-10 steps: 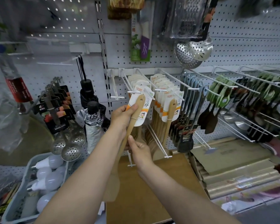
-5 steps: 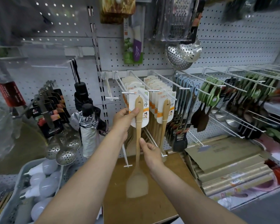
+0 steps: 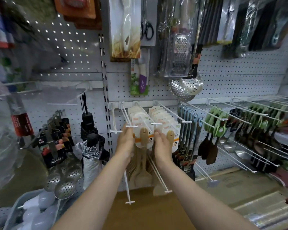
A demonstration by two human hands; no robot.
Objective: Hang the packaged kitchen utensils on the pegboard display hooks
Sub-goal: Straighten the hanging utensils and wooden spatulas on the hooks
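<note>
Both hands up at the hook row: left hand (image 3: 125, 140) against the left edge of the front carded wooden spatula (image 3: 144, 138), fingers lying along the card and hidden behind it, so cannot tell whether the grip actually closes on the card or only steadies it; right hand (image 3: 161, 143) on the card's right edge, fingertips loosely bent between this spatula and the neighbouring spatula stack (image 3: 170, 136), grip equally unclear. Spatula upright, card already at the tip of the white peg hook (image 3: 131, 126), apparently threaded on, wooden blade hanging below among the blades of the ones behind. Likely risks, as a judgement: card hole only caught on the hook's crossbar tip and sliding off once released; card tearing if pushed back at an angle; a nudge to the neighbouring stack swinging it into the lower hook (image 3: 158, 176) jutting out near the wrists. Further out, down at the near left, a grey plastic basket (image 3: 18, 206) holding white light bulbs (image 3: 40, 208), count uncertain. Right of the hands, cardboard boxes (image 3: 239, 188) lying flat, contents not visible.
</note>
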